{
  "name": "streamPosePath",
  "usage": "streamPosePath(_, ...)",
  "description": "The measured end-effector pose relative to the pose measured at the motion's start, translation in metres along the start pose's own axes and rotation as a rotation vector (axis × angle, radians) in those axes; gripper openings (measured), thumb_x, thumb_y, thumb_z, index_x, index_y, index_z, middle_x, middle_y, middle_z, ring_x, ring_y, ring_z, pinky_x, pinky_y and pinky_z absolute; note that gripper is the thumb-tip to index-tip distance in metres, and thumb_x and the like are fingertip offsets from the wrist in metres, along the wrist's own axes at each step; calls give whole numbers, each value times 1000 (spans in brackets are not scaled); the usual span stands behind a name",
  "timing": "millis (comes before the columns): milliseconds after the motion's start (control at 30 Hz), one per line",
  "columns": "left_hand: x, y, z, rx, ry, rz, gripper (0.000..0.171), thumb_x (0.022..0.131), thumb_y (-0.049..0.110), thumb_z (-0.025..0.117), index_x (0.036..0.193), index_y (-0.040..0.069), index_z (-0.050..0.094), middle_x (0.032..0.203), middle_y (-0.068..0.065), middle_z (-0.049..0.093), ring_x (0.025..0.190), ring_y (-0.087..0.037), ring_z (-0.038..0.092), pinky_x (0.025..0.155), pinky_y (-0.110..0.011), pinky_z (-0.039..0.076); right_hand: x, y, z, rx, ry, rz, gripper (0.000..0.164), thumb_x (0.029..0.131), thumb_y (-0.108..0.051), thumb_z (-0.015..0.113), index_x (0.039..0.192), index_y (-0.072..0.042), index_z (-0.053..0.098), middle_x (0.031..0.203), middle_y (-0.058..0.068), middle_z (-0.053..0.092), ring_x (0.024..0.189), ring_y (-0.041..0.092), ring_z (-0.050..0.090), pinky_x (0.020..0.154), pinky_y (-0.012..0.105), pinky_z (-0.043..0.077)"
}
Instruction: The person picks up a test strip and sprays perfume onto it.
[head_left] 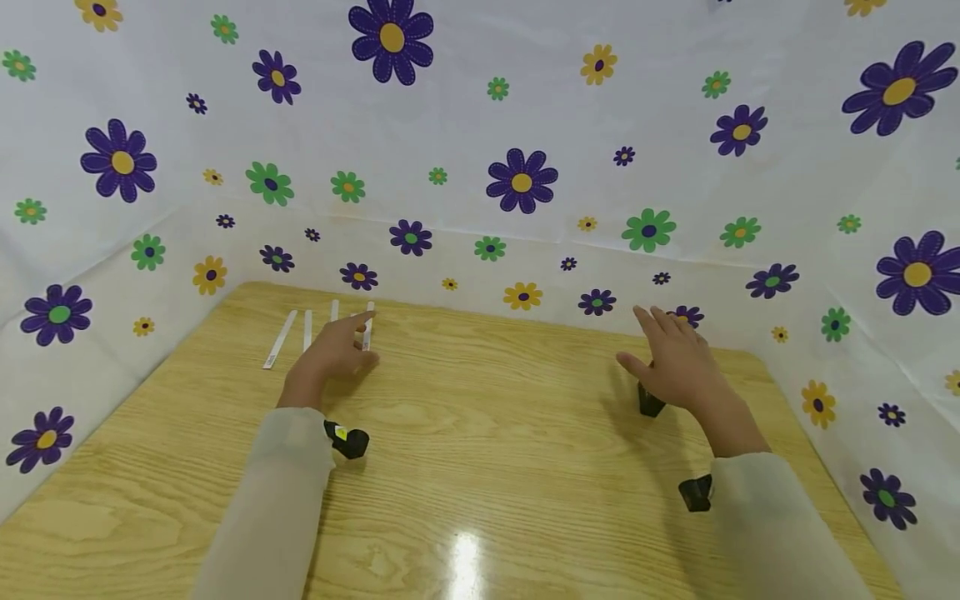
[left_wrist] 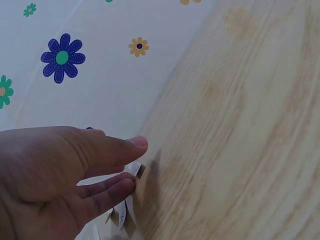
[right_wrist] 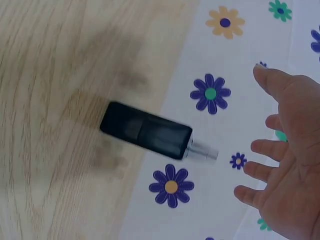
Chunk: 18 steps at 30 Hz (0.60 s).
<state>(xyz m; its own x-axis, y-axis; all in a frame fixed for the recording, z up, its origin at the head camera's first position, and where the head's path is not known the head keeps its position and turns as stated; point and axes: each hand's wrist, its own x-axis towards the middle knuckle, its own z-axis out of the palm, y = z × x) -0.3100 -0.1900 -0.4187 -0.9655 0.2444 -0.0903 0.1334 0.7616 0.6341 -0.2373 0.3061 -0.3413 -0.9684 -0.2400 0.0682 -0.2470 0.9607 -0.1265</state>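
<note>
Several narrow white paper strips (head_left: 279, 340) lie roughly side by side at the back left of the wooden table. Over the right-hand ones is my left hand (head_left: 336, 348), its thumb apart from the fingers. In the left wrist view the fingertips (left_wrist: 129, 186) are close to the strips (left_wrist: 121, 212); whether they touch one I cannot tell. At the right, a black bottle (right_wrist: 145, 130) with a clear, silvery nozzle stands on the table, partly hidden in the head view by my right hand (head_left: 678, 358). That hand hovers by the bottle, fingers extended, apart from it.
White cloth (head_left: 450, 125) printed with flowers hangs along the back and both sides of the wooden table (head_left: 480, 433). Small black wrist cameras (head_left: 351, 440) are worn at both cuffs. A bright reflection shows near the table's front.
</note>
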Motion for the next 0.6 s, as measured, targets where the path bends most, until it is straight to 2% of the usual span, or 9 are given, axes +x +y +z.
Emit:
streamPosePath(167, 3, -5, -1, -35, -6, -43, 79, 97, 15, 69, 162, 4, 25, 145, -30, 48, 132, -46, 50, 110, -58, 41, -9, 18, -5, 114, -51, -15, 88, 103, -52, 55, 162, 1, 16, 160, 37, 23, 144, 62, 18, 111, 78, 15)
streamPosePath(367, 8, -8, 0, -95, 4, -82, 82, 95, 15, 73, 162, 5, 26, 143, -28, 51, 130, -45, 50, 113, -58, 38, -20, 35, -3, 259, -102, -43, 98, 96, -47, 69, 161, 3, 15, 161, 35, 22, 145, 59, 20, 112, 76, 18)
streamPosePath(600, 11, -8, 1, -95, 20, -113, 82, 94, 13, 74, 161, 3, 28, 142, -29, 51, 128, -43, 51, 113, -56, 39, -29, 48, 10, 386, -130, -11, 108, 90, -35, 80, 165, -6, 7, 165, 31, 14, 146, 58, 17, 111, 76, 20)
